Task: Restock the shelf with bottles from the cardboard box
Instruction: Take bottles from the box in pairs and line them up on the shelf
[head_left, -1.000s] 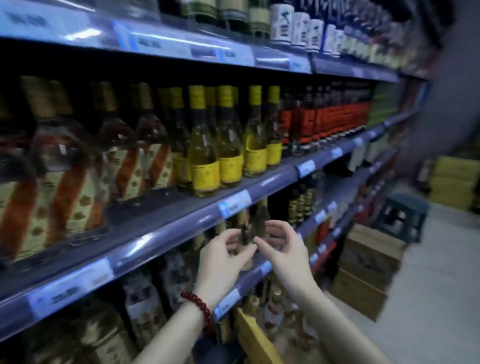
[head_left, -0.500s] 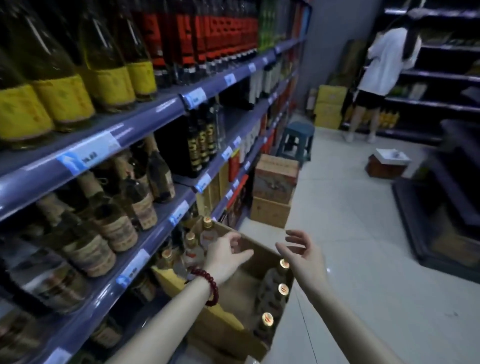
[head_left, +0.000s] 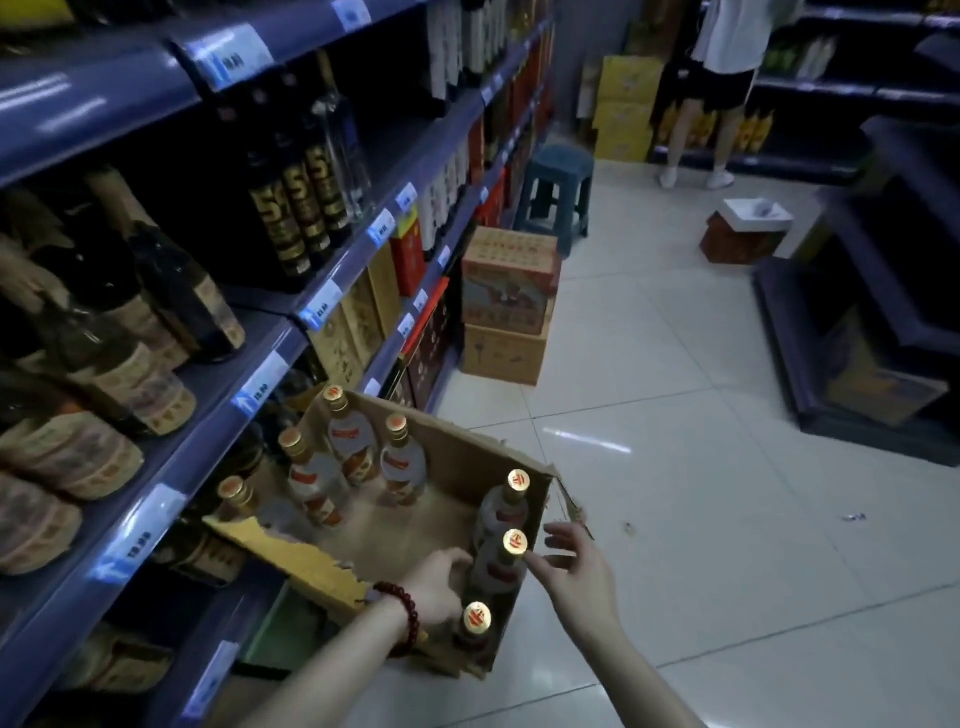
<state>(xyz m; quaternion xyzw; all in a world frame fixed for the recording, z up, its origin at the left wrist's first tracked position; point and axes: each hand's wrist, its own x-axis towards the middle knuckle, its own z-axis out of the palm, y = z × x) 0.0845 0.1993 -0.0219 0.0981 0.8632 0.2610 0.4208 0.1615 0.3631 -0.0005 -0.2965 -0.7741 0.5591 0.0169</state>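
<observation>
An open, torn cardboard box sits on the floor against the blue shelf. Several clear bottles with gold caps stand in it: a group at the far left and three in a row along the right wall. My left hand, with a red bead bracelet, is inside the box and curls around the left side of the middle bottle of that row. My right hand hovers just right of that bottle's cap, fingers spread, holding nothing. The shelf tiers above hold dark bottles with brown labels.
Two stacked cartons and a blue plastic stool stand further down the aisle by the shelf. A person stands at the far shelving. A small open box lies on the tiled floor. Dark shelving lines the right.
My view swung from the shelf down to the box. Both hands dropped from the shelf edge to the box; the left went inside to the middle bottle, the right came beside its cap.
</observation>
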